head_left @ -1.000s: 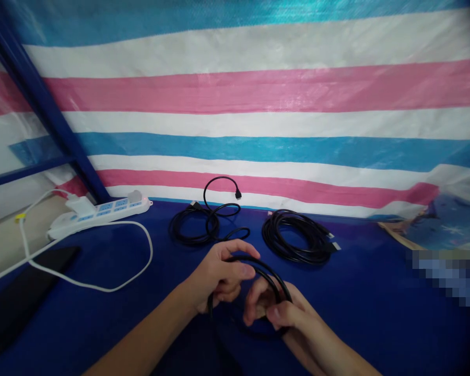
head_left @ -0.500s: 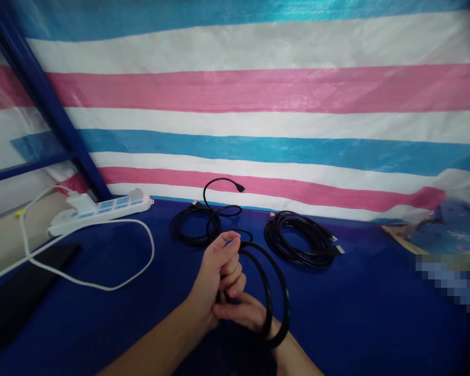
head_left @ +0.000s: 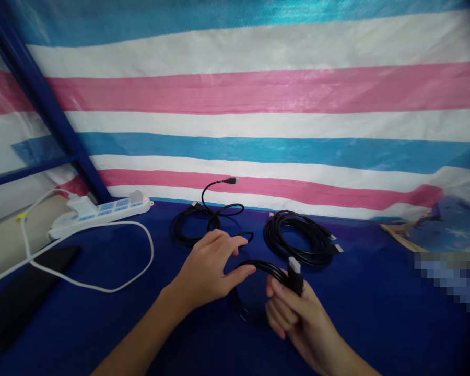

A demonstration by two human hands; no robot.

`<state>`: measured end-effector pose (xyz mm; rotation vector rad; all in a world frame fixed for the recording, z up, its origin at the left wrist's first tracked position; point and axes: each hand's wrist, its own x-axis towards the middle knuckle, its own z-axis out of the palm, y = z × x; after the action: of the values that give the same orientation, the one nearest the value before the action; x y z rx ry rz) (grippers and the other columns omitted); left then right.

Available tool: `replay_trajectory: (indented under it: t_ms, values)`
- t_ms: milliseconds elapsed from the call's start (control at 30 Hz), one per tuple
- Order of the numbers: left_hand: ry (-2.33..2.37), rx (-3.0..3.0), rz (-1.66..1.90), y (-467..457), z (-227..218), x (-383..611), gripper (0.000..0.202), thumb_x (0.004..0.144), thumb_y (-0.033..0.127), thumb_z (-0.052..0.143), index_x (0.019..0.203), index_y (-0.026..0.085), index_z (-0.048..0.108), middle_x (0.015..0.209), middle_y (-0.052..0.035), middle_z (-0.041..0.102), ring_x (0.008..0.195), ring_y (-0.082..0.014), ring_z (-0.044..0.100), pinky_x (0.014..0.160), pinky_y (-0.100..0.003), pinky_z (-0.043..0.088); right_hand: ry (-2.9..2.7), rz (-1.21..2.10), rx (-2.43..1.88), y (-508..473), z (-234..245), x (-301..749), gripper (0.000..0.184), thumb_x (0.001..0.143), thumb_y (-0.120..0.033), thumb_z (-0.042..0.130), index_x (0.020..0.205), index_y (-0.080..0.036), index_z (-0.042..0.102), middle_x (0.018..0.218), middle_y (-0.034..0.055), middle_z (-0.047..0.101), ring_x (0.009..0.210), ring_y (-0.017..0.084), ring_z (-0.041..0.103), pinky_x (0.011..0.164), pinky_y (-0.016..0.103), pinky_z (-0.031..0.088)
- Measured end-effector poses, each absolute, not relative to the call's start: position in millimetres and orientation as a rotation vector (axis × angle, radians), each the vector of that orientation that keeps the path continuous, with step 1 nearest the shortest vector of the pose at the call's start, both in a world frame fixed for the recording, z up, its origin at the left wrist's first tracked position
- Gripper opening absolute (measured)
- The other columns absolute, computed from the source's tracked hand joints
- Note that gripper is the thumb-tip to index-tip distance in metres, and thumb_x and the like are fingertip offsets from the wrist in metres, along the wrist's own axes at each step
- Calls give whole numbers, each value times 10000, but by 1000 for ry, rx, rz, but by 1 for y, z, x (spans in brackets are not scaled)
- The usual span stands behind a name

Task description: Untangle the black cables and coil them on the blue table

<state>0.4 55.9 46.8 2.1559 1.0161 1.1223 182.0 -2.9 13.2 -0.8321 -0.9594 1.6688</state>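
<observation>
My left hand (head_left: 209, 269) rests with its fingers curled over a coil of black cable (head_left: 246, 308) that lies on the blue cloth (head_left: 368, 324) just in front of me. My right hand (head_left: 293, 313) is closed on the same cable near its end, and the black plug (head_left: 295, 275) sticks up above my thumb. Two more black cable coils lie farther back: a loose one (head_left: 203, 224) with one plug end raised, and a tighter one (head_left: 297, 237) to its right.
A white power strip (head_left: 102, 211) with a white cord (head_left: 102, 287) looping forward lies at the back left, beside a blue metal post (head_left: 50, 115). A dark flat object (head_left: 19, 295) lies at the left edge. A striped tarp (head_left: 258, 104) hangs behind.
The cable loop that I held upright between both hands now lies flat on the cloth. My right hand has come out from under it and holds the plug end up.
</observation>
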Motion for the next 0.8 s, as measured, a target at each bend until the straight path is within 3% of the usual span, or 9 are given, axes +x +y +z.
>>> replay_trajectory:
  t_ms: [100,200,267,333,400,467,600,700,800]
  values:
    - [992,2239,1202,56,34,9,451,746,331,686,1175,226,597,1258,-102,564,1225,-267,452,1068,-416,280,-946,1669,-851,2,13,189,273,830,-424,611,734,-176,551,413,-125,163,360,49,157,384,195,271]
    - [1029,1794,1144,53,23,27,712,695,254,701,1334,228,388,1388,-112,421,1226,-235,452,1032,-385,354,-1010,1653,-877,1,15,190,315,808,-457,626,715,-163,556,405,-122,191,364,47,183,394,199,284]
    - [1036,1471,1051,51,21,36,740,654,185,678,1314,209,343,1301,-113,472,1044,-190,565,912,-341,454,-1084,1646,-913,2,16,190,340,793,-478,634,711,-156,559,393,-121,215,355,45,194,391,201,284]
    - [985,1321,901,48,22,41,533,652,160,617,1156,164,444,1020,-78,600,747,-151,623,703,-308,519,-1180,1643,-959,5,18,191,356,786,-491,634,707,-152,561,384,-118,241,337,43,201,375,203,270]
    - [902,1304,745,45,26,42,271,684,175,554,950,154,503,713,-6,594,462,-112,541,450,-247,453,-1284,1624,-1016,9,20,195,361,787,-498,622,692,-157,552,375,-117,248,319,46,206,358,207,259]
    - [853,1297,650,43,28,42,139,707,186,528,840,170,493,591,36,551,317,-66,389,326,-197,301,-1396,1575,-1084,11,23,198,347,800,-484,597,675,-164,546,378,-104,284,310,54,232,351,214,266]
    - [866,1342,689,37,29,43,56,724,138,510,764,177,501,587,49,530,408,-49,376,409,-177,291,-1608,1230,-1239,7,25,204,214,836,-306,544,666,-176,559,507,-26,462,417,101,395,423,239,338]
    - [919,1480,770,32,32,43,67,737,111,523,750,176,531,653,31,559,595,-86,482,550,-193,340,-1667,836,-1280,1,18,205,15,721,-180,615,718,-181,600,776,63,573,738,208,526,682,340,422]
    - [957,1642,776,27,36,43,63,785,135,502,783,189,534,711,20,610,669,-117,543,593,-215,345,-1746,429,-1190,-2,7,206,392,688,-121,595,1075,-182,608,1177,135,532,1112,306,459,952,451,333]
